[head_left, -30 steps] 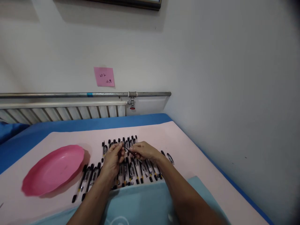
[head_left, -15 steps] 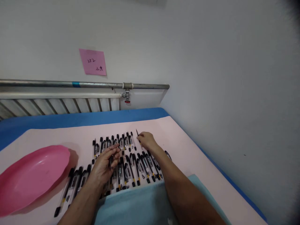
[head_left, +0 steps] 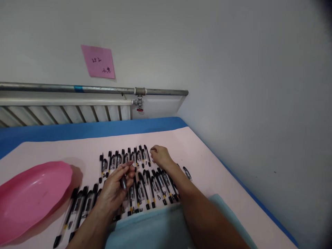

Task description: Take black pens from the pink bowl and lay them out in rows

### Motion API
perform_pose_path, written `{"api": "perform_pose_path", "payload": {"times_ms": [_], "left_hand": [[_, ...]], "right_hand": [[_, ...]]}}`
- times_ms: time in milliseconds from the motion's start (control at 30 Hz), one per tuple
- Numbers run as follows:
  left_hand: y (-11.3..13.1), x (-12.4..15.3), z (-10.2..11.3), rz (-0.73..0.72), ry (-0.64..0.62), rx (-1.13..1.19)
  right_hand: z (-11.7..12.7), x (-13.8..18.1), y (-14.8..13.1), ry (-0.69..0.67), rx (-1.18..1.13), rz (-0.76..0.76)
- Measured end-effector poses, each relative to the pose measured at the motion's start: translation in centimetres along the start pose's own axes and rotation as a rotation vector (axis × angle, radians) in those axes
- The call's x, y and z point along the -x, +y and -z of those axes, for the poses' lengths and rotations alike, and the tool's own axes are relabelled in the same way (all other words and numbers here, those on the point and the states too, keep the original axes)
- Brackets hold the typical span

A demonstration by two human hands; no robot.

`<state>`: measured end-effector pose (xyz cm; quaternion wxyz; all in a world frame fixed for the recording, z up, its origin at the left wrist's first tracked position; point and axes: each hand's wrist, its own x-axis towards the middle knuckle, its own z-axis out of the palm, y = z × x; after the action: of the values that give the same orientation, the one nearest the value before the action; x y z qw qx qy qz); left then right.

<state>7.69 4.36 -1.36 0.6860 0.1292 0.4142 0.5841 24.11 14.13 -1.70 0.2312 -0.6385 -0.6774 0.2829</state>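
My left hand (head_left: 118,183) is over the pens, palm partly up with curled fingers. A small dark pen cap (head_left: 123,182) lies in its grip. Past the right end of the back row, my right hand (head_left: 160,155) has its fingers pinched together close to the sheet; what they hold, if anything, is hidden. The nearest pen (head_left: 147,155) lies just left of those fingertips. Black-ended clear pens form a back row (head_left: 109,164) and a front row (head_left: 145,190), with clear clipped caps and small tips among them. My left hand and forearm cover part of the front row.
A pink oval basin (head_left: 36,199) stands at the left. One loose cap (head_left: 187,173) lies right of my right forearm. Light blue cloth (head_left: 147,230) covers the near edge of the pink sheet (head_left: 204,173). Behind are a radiator (head_left: 59,114) and pipes, with a wall at right.
The thin dark pen that stuck out of my right fingers no longer shows. My left hand has turned slightly, bringing the dark cap into sight. The view has shifted a little.
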Motion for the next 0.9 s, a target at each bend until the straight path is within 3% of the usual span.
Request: {"api": "perform_pose_path", "payload": {"times_ms": [133, 233, 333, 467, 633, 733, 800, 900], "left_hand": [[0.1, -0.1, -0.3, 0.049, 0.006, 0.121], [0.1, -0.4, -0.2, 0.048, -0.023, 0.23], [0.1, -0.7, 0.2, 0.029, 0.037, 0.261], [0.0, -1.0, 0.9, 0.059, -0.054, 0.257], [0.1, -1.0, 1.1, 0.047, -0.101, 0.239], [0.2, -0.9, 0.9, 0.045, -0.037, 0.252], [0.4, -0.7, 0.7, 0.022, 0.003, 0.246], [0.5, -0.4, 0.5, 0.053, 0.032, 0.176]], "right_hand": [[1.0, 2.3, -3.0, -0.002, -0.083, 0.167], [0.8, 4.5, -5.1, -0.112, -0.14, 0.516], [-0.5, 5.9, -6.0, -0.181, -0.014, 0.694], [-2.6, 6.6, -5.8, -0.122, 0.175, 0.788], [-3.6, 7.0, -5.7, -0.097, 0.257, 0.833], [-3.2, 6.8, -5.8, -0.082, 0.178, 0.797], [-2.3, 6.1, -5.3, -0.063, 0.023, 0.662], [-0.3, 3.9, -3.6, 0.006, -0.117, 0.319]]}}
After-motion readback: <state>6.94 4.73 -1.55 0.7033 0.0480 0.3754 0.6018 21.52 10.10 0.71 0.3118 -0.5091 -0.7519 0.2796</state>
